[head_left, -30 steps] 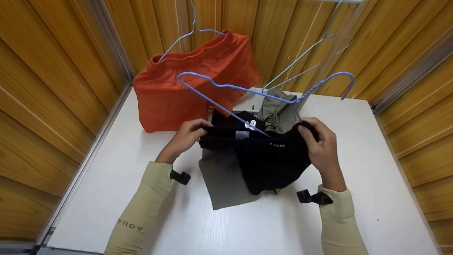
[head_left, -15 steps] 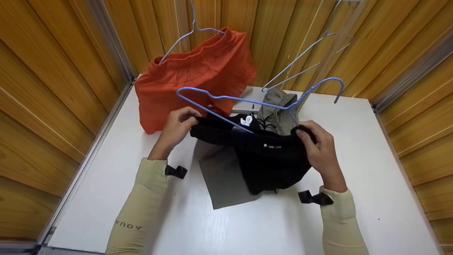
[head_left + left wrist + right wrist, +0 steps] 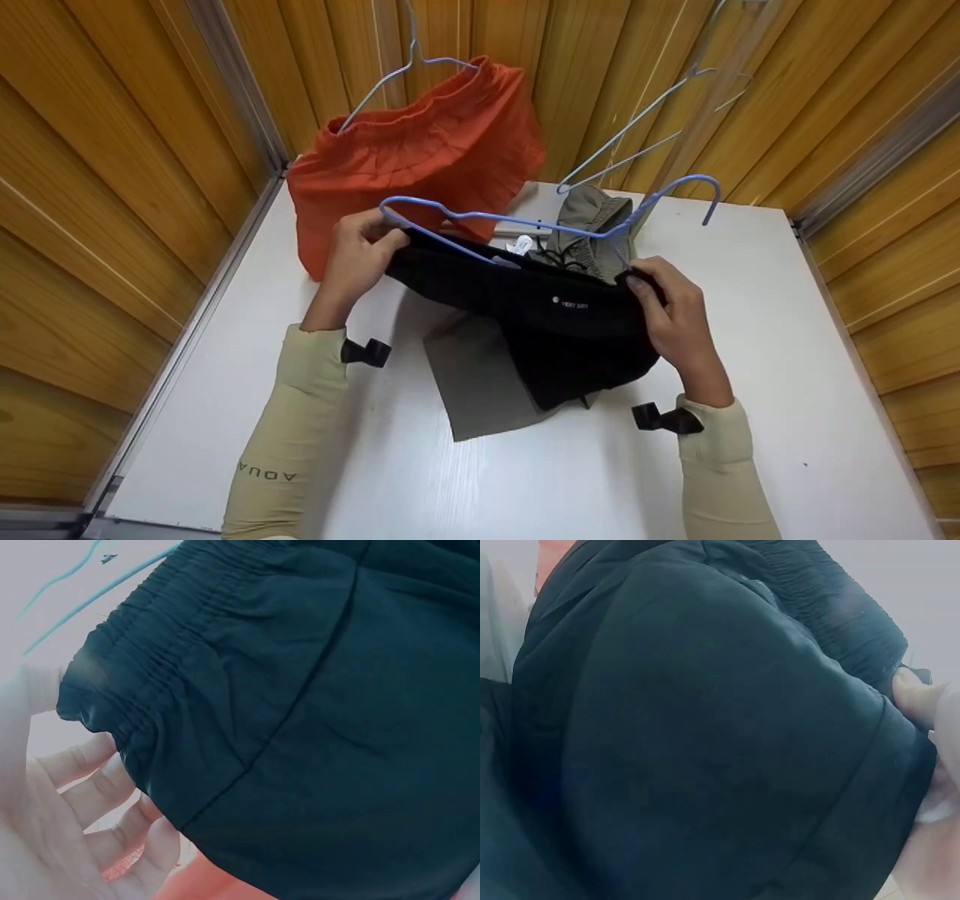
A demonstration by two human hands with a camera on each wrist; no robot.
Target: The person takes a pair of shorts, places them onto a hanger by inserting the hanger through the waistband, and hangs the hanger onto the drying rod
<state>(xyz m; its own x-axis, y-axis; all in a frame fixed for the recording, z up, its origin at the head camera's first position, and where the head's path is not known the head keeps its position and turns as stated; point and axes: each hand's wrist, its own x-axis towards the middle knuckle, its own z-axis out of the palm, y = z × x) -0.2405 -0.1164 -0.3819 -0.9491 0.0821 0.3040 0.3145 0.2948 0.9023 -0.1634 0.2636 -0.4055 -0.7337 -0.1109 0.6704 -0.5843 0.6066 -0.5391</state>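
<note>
Black shorts (image 3: 577,337) with an elastic waistband and small white print are stretched between both hands. My left hand (image 3: 349,259) pinches the waistband's left end; its gathered elastic shows close up in the left wrist view. The right hand (image 3: 679,319) pinches the other end, thumb on the near side. A blue wire hanger (image 3: 517,220) sits partly inside the waist opening, its hook pointing right. The hanger's right end is hidden by the cloth near my right hand, and its left end rises near my left fingers. A white tag (image 3: 519,244) shows behind the waistband.
Orange shorts (image 3: 420,157) hang on another hanger (image 3: 382,81) at the back left. Grey-green shorts (image 3: 480,382) lie on the white table (image 3: 480,487) beneath the black ones. Another wire hanger (image 3: 626,129) hangs at the back right. Wood-pattern walls (image 3: 75,187) enclose the table.
My left hand has moved left and up, pulling the waistband wider. The hanger has sunk lower and its hook has shifted left. The right hand has barely moved.
</note>
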